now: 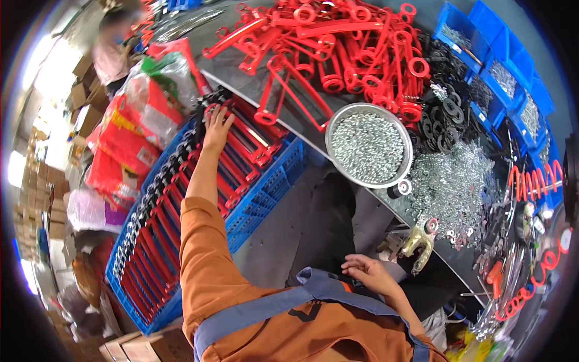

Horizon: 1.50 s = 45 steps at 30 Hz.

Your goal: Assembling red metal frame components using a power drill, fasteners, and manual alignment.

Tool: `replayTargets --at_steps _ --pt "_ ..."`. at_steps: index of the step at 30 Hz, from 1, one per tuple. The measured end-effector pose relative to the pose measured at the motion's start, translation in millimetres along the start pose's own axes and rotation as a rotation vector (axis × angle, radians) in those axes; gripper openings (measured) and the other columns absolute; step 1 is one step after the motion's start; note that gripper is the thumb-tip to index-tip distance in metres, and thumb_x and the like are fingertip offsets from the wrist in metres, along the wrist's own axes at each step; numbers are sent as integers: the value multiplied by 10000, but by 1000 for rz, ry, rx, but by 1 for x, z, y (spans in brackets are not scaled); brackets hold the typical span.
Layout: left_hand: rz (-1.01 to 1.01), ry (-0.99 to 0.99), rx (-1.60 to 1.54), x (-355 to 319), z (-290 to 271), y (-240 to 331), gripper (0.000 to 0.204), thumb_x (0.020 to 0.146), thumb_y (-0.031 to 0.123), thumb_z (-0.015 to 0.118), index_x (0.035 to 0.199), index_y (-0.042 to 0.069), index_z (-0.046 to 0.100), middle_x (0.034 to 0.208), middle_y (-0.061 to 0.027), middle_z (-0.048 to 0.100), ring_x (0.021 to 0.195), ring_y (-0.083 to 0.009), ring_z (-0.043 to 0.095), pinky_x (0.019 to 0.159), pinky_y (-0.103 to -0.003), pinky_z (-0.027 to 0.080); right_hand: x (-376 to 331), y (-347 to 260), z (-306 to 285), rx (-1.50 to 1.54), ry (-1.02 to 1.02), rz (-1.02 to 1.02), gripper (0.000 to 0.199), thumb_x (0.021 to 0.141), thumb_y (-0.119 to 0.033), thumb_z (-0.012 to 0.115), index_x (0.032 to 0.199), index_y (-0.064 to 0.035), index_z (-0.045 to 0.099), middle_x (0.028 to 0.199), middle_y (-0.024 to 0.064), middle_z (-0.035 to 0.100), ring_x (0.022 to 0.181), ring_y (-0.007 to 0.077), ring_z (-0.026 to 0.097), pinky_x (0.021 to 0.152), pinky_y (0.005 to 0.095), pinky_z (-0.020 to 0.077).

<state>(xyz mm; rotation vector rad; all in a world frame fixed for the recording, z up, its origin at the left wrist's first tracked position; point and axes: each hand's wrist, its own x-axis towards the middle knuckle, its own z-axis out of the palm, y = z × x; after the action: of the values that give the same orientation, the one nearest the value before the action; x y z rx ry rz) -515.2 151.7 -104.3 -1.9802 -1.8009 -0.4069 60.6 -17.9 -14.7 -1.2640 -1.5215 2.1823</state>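
My left hand (218, 125) reaches to the far end of a blue plastic crate (263, 194), fingers spread over the red parts and their black ends. Whether it grips any of them I cannot see. Rows of long red frame-like parts (158, 241) fill this crate, with black and silver fittings along their left ends. Close to my body, above my lap, my right hand (369, 274) has loosely bent fingers that stand apart, with nothing visible in them.
A workbench (301, 134) carries a heap of red ring-ended frames (362, 51), a metal bowl (369, 148) of small silver pieces, loose silver hardware (449, 187) and black rings (443, 123). Blue bins (503, 78) line its right. Red plastic bags (129, 142) lie left; a person (110, 57) stands beyond.
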Motion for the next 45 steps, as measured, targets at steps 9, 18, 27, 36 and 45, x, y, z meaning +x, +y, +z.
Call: replayTargets --at_steps 9,18,27,36,45 --pt "-29 -127 182 -3 -2 -5 517 830 40 479 1338 131 466 1455 -84 366 1391 -314 265 1112 -518 253 -28 -32 -39 -176 280 1 396 905 -146 583 1239 53 505 1108 154 641 1005 203 630 874 319 496" --pt "7 129 276 -5 -11 12 151 814 103 557 953 54 526 1162 -133 551 1158 -323 519 996 -450 428 -36 -5 -40 -415 112 44 439 882 -129 611 1269 39 487 1104 176 638 990 236 642 867 331 500" --pt "-127 47 22 -22 -7 7 346 800 51 556 1140 -5 525 1305 -197 486 1266 -364 430 1050 -432 381 -35 -3 -40 -706 116 -28 436 857 -166 623 1212 67 525 1153 252 592 1038 372 601 897 388 481" --pt "-1415 217 -320 -19 13 38 665 862 235 613 1344 -74 275 1196 -355 494 1094 -474 535 922 -460 469 -29 -1 -34 -820 64 -61 444 849 -178 634 1207 63 531 1147 258 585 1035 403 583 896 404 473" --pt "-1072 169 -375 13 -18 78 353 901 26 420 1237 -81 416 1104 -303 552 1007 -438 577 862 -432 479 -29 18 -37 -811 147 -46 463 834 -191 653 1201 67 539 1100 257 619 1008 375 613 859 398 487"
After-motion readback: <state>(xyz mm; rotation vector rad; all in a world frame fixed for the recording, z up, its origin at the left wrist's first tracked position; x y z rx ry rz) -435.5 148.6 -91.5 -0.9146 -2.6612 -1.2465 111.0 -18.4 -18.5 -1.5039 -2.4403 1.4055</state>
